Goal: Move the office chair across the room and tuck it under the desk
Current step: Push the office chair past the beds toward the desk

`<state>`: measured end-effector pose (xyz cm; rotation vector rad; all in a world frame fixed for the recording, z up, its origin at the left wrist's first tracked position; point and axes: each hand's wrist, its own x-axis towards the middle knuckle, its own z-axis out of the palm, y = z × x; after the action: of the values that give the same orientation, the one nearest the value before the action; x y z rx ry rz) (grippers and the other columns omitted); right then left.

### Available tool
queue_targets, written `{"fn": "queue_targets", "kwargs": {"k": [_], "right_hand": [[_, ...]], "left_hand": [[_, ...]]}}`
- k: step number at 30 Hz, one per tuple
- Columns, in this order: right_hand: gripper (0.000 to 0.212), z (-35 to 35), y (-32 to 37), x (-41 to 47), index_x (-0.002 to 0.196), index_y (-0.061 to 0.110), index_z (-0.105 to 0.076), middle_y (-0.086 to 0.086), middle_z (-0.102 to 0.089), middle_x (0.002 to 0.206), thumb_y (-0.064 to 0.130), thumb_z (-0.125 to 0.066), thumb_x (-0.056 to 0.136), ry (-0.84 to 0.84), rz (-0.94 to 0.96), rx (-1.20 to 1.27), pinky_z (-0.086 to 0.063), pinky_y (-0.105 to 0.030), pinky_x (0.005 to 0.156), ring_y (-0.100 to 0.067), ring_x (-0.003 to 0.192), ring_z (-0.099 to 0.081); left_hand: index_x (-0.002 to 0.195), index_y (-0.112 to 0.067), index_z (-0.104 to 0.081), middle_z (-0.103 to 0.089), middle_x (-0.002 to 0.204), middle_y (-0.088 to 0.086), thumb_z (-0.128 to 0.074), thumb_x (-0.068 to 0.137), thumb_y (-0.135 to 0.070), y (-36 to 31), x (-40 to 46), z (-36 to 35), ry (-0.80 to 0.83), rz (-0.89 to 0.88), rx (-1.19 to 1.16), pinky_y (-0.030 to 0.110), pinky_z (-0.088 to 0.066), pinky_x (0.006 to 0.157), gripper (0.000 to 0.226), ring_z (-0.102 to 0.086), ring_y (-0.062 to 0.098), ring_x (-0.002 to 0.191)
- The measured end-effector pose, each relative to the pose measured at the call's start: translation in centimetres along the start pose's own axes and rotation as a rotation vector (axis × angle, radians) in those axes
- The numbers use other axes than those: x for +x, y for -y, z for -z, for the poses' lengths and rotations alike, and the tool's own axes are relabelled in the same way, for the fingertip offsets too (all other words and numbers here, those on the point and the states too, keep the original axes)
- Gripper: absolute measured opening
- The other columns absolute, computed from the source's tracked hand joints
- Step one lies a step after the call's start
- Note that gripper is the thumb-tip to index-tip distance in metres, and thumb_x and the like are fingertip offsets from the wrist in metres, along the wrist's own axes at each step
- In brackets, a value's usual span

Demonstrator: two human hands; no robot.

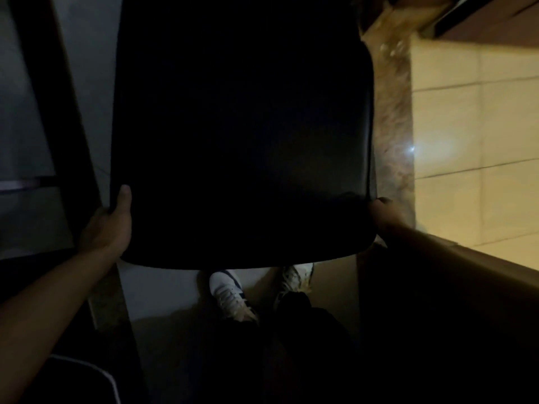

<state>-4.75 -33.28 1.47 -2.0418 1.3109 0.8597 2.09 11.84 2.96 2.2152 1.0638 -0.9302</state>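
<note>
Both hands are gripping the chair (242, 135) by its black backrest, which is filling the centre of the view, straight ahead of the body and above the shoes (230, 295). Left hand (109, 225) is clamping the lower left corner: thumb lying up the back face, other fingers wrapping round the edge out of sight. Right hand (382, 212) is pressing at the lower right corner; it's dark there, so I can't tell how far those fingers are closing round the edge, though it looks like a hold.

Key relation: backrest is sitting square between the two hands, wide axis running left-right, both hands about equally near, so a push should be going straight forward, away from the feet. Seat and wheels are hidden behind the backrest.

Desk isn't identifiable from here. Dark surfaces are running along the left, lit tiled floor (466, 126) is showing on the right. Judging the chair as in transit, not yet tucked
</note>
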Motion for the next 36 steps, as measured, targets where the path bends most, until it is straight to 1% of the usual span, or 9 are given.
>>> {"fn": "queue_targets", "kwargs": {"k": [5,9,12,17,23,28,31,33,36], "right_hand": [[0.037,9.8,5.6,-8.5,0.121,-0.003,-0.057,-0.03,-0.059,0.121,0.017,-0.046,0.093,-0.145,0.08,0.004,-0.034,-0.033,0.077,-0.043,0.108,-0.056],[0.034,19.6,12.0,-15.0,0.119,0.006,-0.052,-0.019,-0.058,0.101,0.026,-0.048,0.092,-0.29,0.181,0.086,-0.04,-0.038,0.074,-0.037,0.088,-0.055],[0.03,26.3,17.6,-18.1,0.114,0.017,-0.052,-0.015,-0.059,0.1,0.033,-0.052,0.089,-0.391,0.266,0.178,-0.046,-0.043,0.08,-0.038,0.092,-0.057],[0.034,35.3,27.6,-22.3,0.107,0.022,-0.059,-0.012,-0.064,0.111,0.038,-0.05,0.078,-0.467,0.47,0.387,-0.051,-0.048,0.089,-0.035,0.101,-0.059],[0.043,41.2,37.0,-23.0,0.123,0.022,-0.062,-0.013,-0.06,0.124,0.036,-0.045,0.087,-0.624,0.578,0.327,-0.043,-0.037,0.09,-0.035,0.109,-0.057],[0.039,44.5,42.6,-22.3,0.103,0.025,-0.063,-0.007,-0.063,0.109,0.042,-0.04,0.077,-0.706,0.607,0.483,-0.038,-0.034,0.072,-0.025,0.088,-0.056],[0.037,47.7,47.1,-22.1,0.1,0.026,-0.062,-0.013,-0.061,0.112,0.043,-0.038,0.077,-0.694,0.591,0.422,-0.037,-0.037,0.073,-0.029,0.093,-0.053],[0.048,50.0,51.7,-22.6,0.112,0.017,-0.063,-0.02,-0.055,0.121,0.042,-0.036,0.08,-0.796,0.599,0.299,-0.037,-0.047,0.087,-0.039,0.111,-0.047],[0.043,51.4,58.8,-24.3,0.09,0.017,-0.068,-0.012,-0.064,0.09,0.037,-0.031,0.085,-0.918,0.677,0.1,-0.028,-0.05,0.103,-0.033,0.096,-0.056]], "left_hand": [[0.143,0.0,-0.041,-0.042,0.147,0.026,-0.03,0.088,-0.076,-6.9,-8.3,9.0,-0.091,-0.095,-0.061,0.049,-0.035,0.109,0.095,-0.044,0.045,0.129],[0.139,0.001,-0.046,-0.047,0.142,0.026,-0.041,0.095,-0.06,-14.4,-14.9,17.8,-0.168,-0.201,-0.071,0.044,-0.039,0.098,0.076,-0.048,0.044,0.125],[0.128,-0.001,-0.055,-0.056,0.131,0.024,-0.049,0.097,-0.048,-19.6,-17.7,23.3,-0.244,-0.314,-0.143,0.04,-0.041,0.085,0.056,-0.054,0.042,0.115],[0.124,-0.017,-0.056,-0.059,0.126,0.015,-0.047,0.099,-0.035,-28.5,-20.9,30.0,-0.448,-0.468,-0.203,0.047,-0.048,0.093,0.032,-0.056,0.039,0.11],[0.127,-0.024,-0.061,-0.053,0.137,0.017,-0.044,0.096,-0.02,-39.5,-21.4,35.4,-0.595,-0.485,-0.251,0.048,-0.046,0.1,0.035,-0.052,0.041,0.118],[0.111,-0.028,-0.069,-0.062,0.124,0.01,-0.047,0.087,-0.016,-45.1,-21.2,39.2,-0.74,-0.727,-0.231,0.047,-0.052,0.092,0.034,-0.059,0.036,0.108],[0.082,-0.029,-0.073,-0.071,0.105,0.001,-0.044,0.083,-0.018,-50.0,-21.0,41.7,-0.687,-0.789,-0.273,0.037,-0.051,0.083,0.03,-0.063,0.028,0.098],[0.062,-0.03,-0.068,-0.072,0.095,-0.002,-0.041,0.076,-0.024,-54.3,-21.0,44.1,-0.599,-0.769,-0.302,0.039,-0.051,0.083,0.031,-0.062,0.027,0.094],[0.054,-0.03,-0.065,-0.07,0.085,0.0,-0.038,0.068,-0.027,-61.5,-21.5,47.7,-0.495,-0.817,-0.229,0.036,-0.048,0.075,0.03,-0.061,0.028,0.086]]}}
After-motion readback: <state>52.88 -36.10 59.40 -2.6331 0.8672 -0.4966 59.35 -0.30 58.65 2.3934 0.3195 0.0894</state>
